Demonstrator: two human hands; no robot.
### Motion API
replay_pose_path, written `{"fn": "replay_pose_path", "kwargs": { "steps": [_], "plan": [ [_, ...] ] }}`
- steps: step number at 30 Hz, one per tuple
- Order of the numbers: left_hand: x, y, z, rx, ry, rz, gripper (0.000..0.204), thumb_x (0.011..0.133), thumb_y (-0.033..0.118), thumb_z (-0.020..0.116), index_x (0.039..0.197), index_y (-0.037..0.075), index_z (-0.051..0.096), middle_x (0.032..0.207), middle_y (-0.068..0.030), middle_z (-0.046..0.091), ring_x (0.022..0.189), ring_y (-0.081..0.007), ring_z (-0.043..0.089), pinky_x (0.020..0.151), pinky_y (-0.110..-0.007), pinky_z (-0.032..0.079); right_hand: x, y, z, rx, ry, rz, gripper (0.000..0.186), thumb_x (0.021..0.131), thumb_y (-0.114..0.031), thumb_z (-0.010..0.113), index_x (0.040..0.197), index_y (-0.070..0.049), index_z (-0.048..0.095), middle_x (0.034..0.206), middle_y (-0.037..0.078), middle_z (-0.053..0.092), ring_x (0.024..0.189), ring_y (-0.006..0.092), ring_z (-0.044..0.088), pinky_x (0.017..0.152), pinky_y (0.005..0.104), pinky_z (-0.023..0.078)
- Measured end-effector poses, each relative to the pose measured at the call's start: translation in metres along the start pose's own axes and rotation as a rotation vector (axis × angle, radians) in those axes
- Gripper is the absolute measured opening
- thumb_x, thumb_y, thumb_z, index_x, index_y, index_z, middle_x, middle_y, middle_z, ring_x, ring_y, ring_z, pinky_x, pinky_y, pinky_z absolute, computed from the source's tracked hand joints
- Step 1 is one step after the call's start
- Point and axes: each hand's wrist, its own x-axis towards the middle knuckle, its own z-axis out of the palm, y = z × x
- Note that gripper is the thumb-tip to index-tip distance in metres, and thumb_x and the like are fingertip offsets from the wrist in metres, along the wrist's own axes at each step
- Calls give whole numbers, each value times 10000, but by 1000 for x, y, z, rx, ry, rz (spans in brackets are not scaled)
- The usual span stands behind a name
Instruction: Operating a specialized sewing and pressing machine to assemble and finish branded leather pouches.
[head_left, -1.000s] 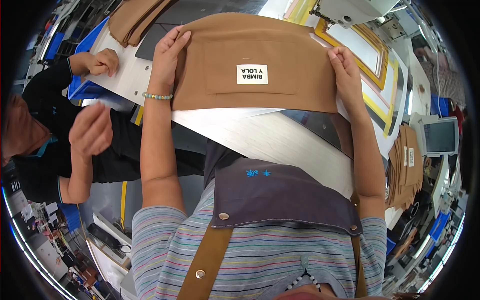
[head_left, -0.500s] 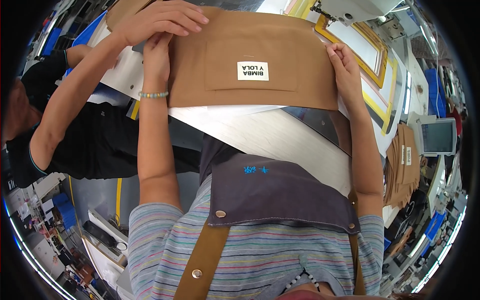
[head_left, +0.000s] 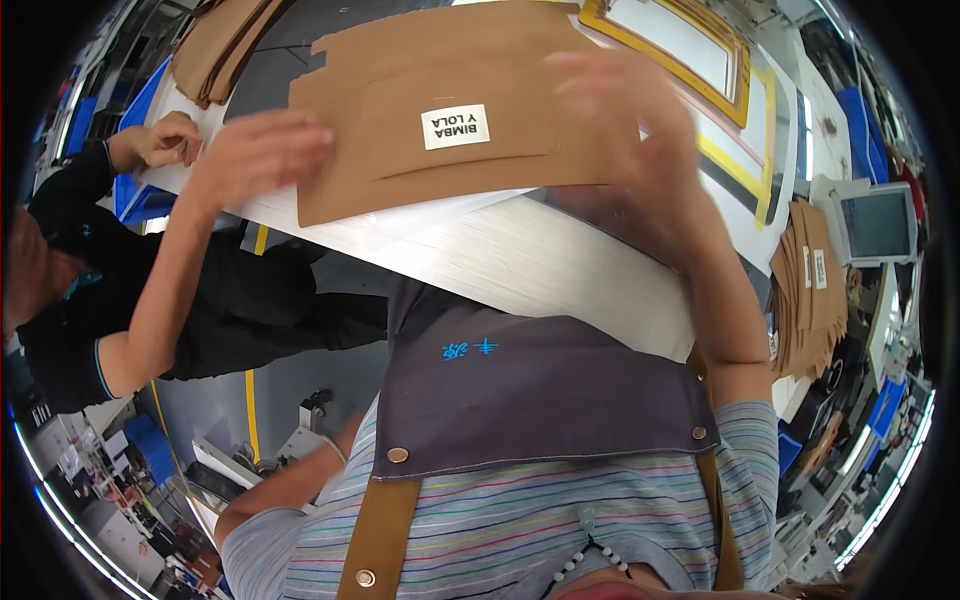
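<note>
Two people share a pale worktop (head_left: 490,240): the wearer (head_left: 540,505), in a striped shirt, sits or stands in front of it, and a co-worker (head_left: 220,290) in black is at the left. Next in size comes the wearer's dark apron (head_left: 540,395), fastened to brown straps by metal studs. A brown cloth panel (head_left: 430,80) lies across the worktop just beyond the apron, its lower edge over a white sheet (head_left: 430,222). At the far right hangs a stack of brown pieces (head_left: 825,310), and a yellow-edged frame (head_left: 740,80) lies beyond the panel's right end. The wearer's right hand (head_left: 635,120) is blurred above that end, fingers stretched out and loosely parted, not closed around anything visible; whether they touch the cloth cannot be told. The left forearm (head_left: 285,485) bends in beside the shirt; the left hand is hidden, so its fingers cannot be judged. The co-worker's blurred hand (head_left: 265,155) reaches the panel's left edge. Smallest is a white label (head_left: 455,127) on the panel, its print upside down.
</note>
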Motion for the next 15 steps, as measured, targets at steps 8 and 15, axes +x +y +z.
{"fn": "replay_pose_path", "kwargs": {
  "steps": [8,15],
  "plan": [
    [57,57,-73,41,471,521,146,952,139,607,911,4,640,943,-238,661,896,-398,660,763,-449,505,-31,-61,87,-287,-482,-319,496,942,-308,660,1311,23,645,1469,182,591,1389,298,540,1198,476,401],
    [122,164,-139,454,523,1006,139,952,139,608,921,9,643,971,-212,663,927,-353,658,811,-404,508,-47,-57,85,-318,-438,-347,377,952,-143,596,1290,15,646,1461,180,595,1339,301,586,1112,450,486]
  ]
}}
